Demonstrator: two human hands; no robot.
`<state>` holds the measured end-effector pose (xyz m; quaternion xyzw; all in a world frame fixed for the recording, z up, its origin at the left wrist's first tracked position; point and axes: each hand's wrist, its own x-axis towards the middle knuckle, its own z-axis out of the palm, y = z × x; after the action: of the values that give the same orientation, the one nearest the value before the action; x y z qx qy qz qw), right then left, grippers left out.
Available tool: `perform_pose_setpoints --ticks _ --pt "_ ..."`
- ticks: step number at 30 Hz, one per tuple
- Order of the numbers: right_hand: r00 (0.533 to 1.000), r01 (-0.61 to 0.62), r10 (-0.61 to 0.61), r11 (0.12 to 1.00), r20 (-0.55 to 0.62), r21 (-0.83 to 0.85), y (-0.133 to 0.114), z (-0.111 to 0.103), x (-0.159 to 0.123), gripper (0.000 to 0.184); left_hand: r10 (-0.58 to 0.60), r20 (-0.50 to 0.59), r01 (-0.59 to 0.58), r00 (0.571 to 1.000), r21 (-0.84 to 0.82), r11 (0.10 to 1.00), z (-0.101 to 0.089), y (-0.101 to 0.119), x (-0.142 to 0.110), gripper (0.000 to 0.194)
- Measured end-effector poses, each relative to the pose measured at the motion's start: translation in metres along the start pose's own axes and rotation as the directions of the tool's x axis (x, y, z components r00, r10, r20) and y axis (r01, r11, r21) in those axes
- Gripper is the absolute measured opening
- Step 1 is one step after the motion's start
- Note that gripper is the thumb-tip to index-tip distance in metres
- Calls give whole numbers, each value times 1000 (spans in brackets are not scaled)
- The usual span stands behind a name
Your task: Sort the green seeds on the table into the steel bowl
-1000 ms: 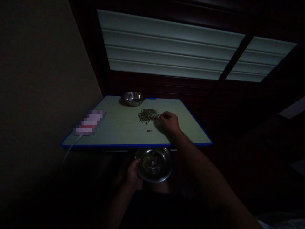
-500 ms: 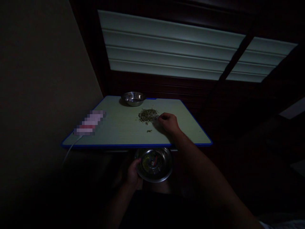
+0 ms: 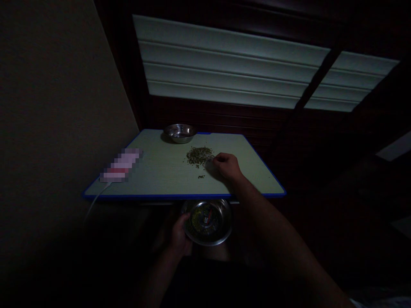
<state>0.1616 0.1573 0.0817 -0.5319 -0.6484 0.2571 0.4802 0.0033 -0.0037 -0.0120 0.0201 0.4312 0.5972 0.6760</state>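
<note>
Below the table's front edge, my left hand (image 3: 180, 235) grips the left rim of a metal bowl (image 3: 226, 231), thumb over the edge. Greenish grains (image 3: 197, 218) lie in this bowl, along with a small patch of red and white that I cannot identify. My right hand (image 3: 227, 166) is closed in a pinch low over the table, at the right side of a loose pile of small dark-green grains (image 3: 198, 156). Something pale and see-through shows at its fingertips, too dim to name. A few grains (image 3: 201, 176) lie apart, nearer the front edge.
Another metal bowl (image 3: 180, 133) stands at the back of the pale, blue-edged table (image 3: 160, 171). On the left lies a blurred-out pink object (image 3: 121, 166) with a white cable (image 3: 93, 203) running off the edge. A wall rises at left, dark-framed slatted panels behind.
</note>
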Motion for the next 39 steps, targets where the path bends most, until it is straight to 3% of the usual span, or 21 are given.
perform_pose_setpoints --ticks 10,17,29,39 --pt "979 -26 7 995 201 92 -5 1 -6 14 19 -9 -19 1000 -17 1000 0 -1 1 8" --pt "971 20 -32 998 236 54 -4 2 -5 17 29 5 -29 1000 -10 1000 1 -2 1 10" --pt "999 28 -23 984 32 -177 4 3 1 16 40 25 -40 999 -9 999 -4 -3 4 14" --pt "989 93 -92 996 115 -6 2 5 -2 16 36 19 -36 999 -12 999 -3 -3 4 11"
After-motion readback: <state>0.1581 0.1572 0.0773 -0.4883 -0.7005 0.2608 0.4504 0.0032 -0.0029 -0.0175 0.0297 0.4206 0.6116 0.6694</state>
